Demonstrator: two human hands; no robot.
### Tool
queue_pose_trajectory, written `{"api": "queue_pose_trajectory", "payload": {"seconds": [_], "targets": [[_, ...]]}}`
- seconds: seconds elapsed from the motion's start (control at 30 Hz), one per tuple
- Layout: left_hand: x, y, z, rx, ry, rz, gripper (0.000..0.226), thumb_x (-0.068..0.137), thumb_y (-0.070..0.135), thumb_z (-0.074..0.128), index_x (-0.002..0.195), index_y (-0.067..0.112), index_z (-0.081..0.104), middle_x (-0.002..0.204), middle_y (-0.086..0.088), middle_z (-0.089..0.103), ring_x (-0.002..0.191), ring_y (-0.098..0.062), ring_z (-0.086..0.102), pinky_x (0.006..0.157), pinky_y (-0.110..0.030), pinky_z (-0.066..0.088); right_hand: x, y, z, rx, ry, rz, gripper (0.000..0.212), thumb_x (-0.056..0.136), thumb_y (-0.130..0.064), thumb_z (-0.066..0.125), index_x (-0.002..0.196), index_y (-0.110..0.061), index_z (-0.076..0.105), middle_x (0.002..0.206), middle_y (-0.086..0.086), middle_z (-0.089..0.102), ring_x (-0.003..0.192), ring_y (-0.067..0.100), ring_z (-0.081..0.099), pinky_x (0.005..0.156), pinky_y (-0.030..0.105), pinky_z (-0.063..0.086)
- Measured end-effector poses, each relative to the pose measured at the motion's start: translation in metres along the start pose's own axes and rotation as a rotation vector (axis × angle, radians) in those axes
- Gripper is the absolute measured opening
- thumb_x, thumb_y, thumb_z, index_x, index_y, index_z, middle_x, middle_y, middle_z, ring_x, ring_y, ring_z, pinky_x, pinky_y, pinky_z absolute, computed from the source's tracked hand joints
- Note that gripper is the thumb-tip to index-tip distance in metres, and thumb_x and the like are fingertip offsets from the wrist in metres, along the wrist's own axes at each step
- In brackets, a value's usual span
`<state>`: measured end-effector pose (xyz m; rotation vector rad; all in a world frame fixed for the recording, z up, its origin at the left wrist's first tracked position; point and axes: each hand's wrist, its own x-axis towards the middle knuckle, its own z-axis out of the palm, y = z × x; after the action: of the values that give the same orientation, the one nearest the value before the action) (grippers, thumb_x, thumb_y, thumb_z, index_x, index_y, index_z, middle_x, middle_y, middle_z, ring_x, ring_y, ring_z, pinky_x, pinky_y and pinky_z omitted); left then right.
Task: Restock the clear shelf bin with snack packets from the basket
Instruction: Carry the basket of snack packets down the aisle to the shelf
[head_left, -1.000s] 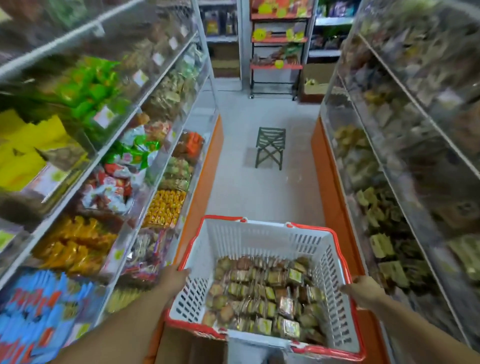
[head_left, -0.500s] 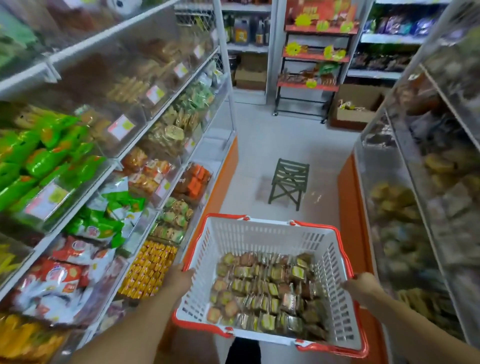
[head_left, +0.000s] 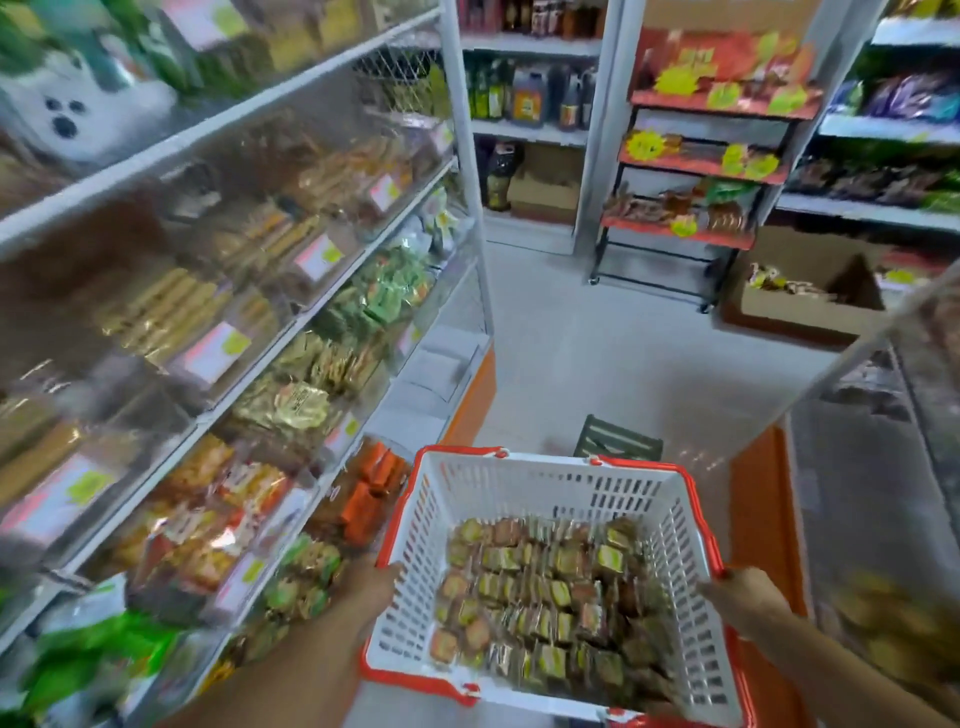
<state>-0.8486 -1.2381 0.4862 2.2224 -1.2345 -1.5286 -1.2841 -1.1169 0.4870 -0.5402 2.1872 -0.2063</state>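
A person carries a white basket (head_left: 524, 488) with a red rim in front of the body, in the aisle between two rows of shelves. The left hand (head_left: 371, 577) holds the left rim of the basket; its fingers are curled over the edge, but the fingertips are hidden on the inner side, so how deep they reach I cannot tell. The right hand (head_left: 740, 595) grips the right rim in the same way, with the fingers wrapped around the red edge. Both forearms reach forward from the bottom of the view.

The snack packets (head_left: 545, 587) lie in a flat layer on the bottom of the basket, between the two hands and lower than them. No finger touches a packet.

On the left, just beside the basket, stand the clear shelf bins (head_left: 291, 415) full of wrapped goods, with price labels on their fronts. A small green stool (head_left: 618, 441) stands on the floor behind the far wall of the basket. Further back there is a red display rack (head_left: 696, 166) and a cardboard box (head_left: 800, 306).
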Motion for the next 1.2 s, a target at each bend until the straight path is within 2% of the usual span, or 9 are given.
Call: {"api": "queue_pose_trajectory", "payload": {"seconds": [0.1, 0.2, 0.37, 0.5, 0.63, 0.73, 0.87, 0.97, 1.2], "targets": [[0.024, 0.048, 0.023, -0.055, 0.051, -0.045, 0.048, 0.104, 0.014, 0.056, 0.15, 0.002, 0.045, 0.134, -0.023, 0.061, 0.088, -0.029, 0.061, 0.078, -0.035, 0.054, 0.063, -0.055, -0.035, -0.052, 0.002, -0.064, 0.017, 0.095, -0.016, 0.062, 0.09, 0.0, 0.067, 0.067, 0.007, 0.062, 0.05, 0.015, 0.053, 0.037, 0.016, 0.036], [0.043, 0.085, 0.04, -0.163, 0.109, -0.06, 0.051, 0.105, 0.01, 0.055, 0.153, 0.005, 0.04, 0.128, -0.024, 0.063, 0.074, -0.021, 0.06, 0.062, -0.029, 0.052, 0.11, -0.113, -0.07, -0.143, -0.011, -0.141, 0.012, 0.094, -0.017, 0.064, 0.095, -0.006, 0.066, 0.075, 0.006, 0.066, 0.056, 0.014, 0.061, 0.035, 0.015, 0.037], [0.092, 0.132, 0.066, -0.418, 0.224, -0.158, 0.037, 0.099, -0.003, 0.059, 0.135, -0.002, 0.059, 0.122, -0.028, 0.068, 0.105, -0.045, 0.068, 0.096, -0.06, 0.054, 0.195, -0.219, -0.113, -0.273, -0.012, -0.275, 0.018, 0.087, -0.008, 0.068, 0.103, -0.002, 0.072, 0.082, 0.014, 0.071, 0.076, 0.028, 0.067, 0.066, 0.032, 0.053], [0.139, 0.149, 0.088, -0.493, 0.311, -0.216, 0.031, 0.095, 0.002, 0.068, 0.124, -0.008, 0.067, 0.114, -0.025, 0.072, 0.095, -0.035, 0.07, 0.086, -0.042, 0.057, 0.266, -0.303, -0.119, -0.357, -0.013, -0.347, 0.021, 0.084, -0.002, 0.071, 0.103, 0.008, 0.073, 0.064, 0.012, 0.062, 0.062, 0.027, 0.06, 0.061, 0.033, 0.047], [0.17, 0.166, 0.096, -0.484, 0.307, -0.171, 0.027, 0.095, 0.01, 0.068, 0.122, 0.013, 0.071, 0.112, -0.008, 0.073, 0.083, -0.015, 0.066, 0.066, -0.025, 0.049, 0.306, -0.38, -0.117, -0.444, -0.037, -0.413, 0.015, 0.084, -0.007, 0.075, 0.096, 0.003, 0.074, 0.056, 0.007, 0.062, 0.052, 0.022, 0.058, 0.047, 0.023, 0.045], [0.175, 0.178, 0.103, -0.548, 0.371, -0.283, 0.023, 0.093, 0.011, 0.072, 0.115, 0.005, 0.074, 0.102, -0.012, 0.073, 0.08, -0.021, 0.065, 0.067, -0.031, 0.05, 0.315, -0.428, -0.12, -0.507, -0.065, -0.457, 0.018, 0.088, -0.011, 0.072, 0.098, 0.004, 0.072, 0.074, 0.011, 0.066, 0.064, 0.024, 0.059, 0.057, 0.027, 0.043], [0.183, 0.184, 0.106, -0.704, 0.385, -0.357, 0.024, 0.093, 0.006, 0.071, 0.117, 0.0, 0.071, 0.108, -0.024, 0.073, 0.097, -0.037, 0.07, 0.089, -0.05, 0.055, 0.313, -0.485, -0.113, -0.629, -0.082, -0.546, 0.017, 0.09, -0.015, 0.068, 0.101, -0.004, 0.073, 0.086, 0.013, 0.072, 0.073, 0.025, 0.065, 0.059, 0.028, 0.046], [0.188, 0.187, 0.112, -0.718, 0.405, -0.393, 0.026, 0.095, 0.01, 0.069, 0.12, 0.004, 0.071, 0.108, -0.019, 0.073, 0.098, -0.036, 0.069, 0.089, -0.044, 0.055, 0.318, -0.513, -0.103, -0.7, -0.106, -0.568, 0.017, 0.09, -0.018, 0.064, 0.102, -0.008, 0.072, 0.09, 0.013, 0.073, 0.08, 0.027, 0.068, 0.065, 0.029, 0.05], [0.197, 0.188, 0.133, -0.789, 0.493, -0.501, 0.023, 0.093, 0.013, 0.069, 0.116, 0.01, 0.072, 0.103, -0.013, 0.075, 0.092, -0.034, 0.071, 0.086, -0.044, 0.058, 0.344, -0.552, -0.079, -0.847, -0.167, -0.634, 0.014, 0.088, -0.011, 0.062, 0.095, -0.003, 0.07, 0.08, 0.01, 0.07, 0.068, 0.023, 0.065, 0.056, 0.027, 0.047]]}}
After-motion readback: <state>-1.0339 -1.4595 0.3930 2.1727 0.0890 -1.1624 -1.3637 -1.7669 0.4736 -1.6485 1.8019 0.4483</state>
